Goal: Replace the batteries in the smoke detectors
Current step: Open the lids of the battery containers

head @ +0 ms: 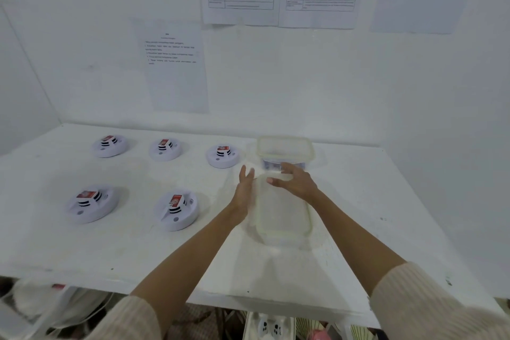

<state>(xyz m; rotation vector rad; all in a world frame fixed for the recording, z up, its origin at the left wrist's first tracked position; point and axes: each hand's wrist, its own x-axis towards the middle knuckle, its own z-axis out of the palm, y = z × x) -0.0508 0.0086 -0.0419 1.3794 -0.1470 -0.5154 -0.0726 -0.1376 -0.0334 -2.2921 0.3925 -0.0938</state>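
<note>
Five white round smoke detectors lie on the white table, three in a back row point(110, 145) point(165, 148) point(225, 155) and two nearer point(92, 203) point(178, 210). Each carries a red-and-white battery on top. A clear plastic container point(285, 146) at the back holds dark batteries. A second clear container point(284, 225) lies nearer and looks empty and blurred. My left hand point(244, 188) is flat, fingers straight, against that container's left side. My right hand point(296, 181) arches over its far rim, thumb and fingers curled on it.
The table point(82, 251) meets a white wall at the back and a side wall at the left. Printed sheets point(176, 69) are taped to the wall. Bags and a white tray point(270, 326) sit below the table's front edge.
</note>
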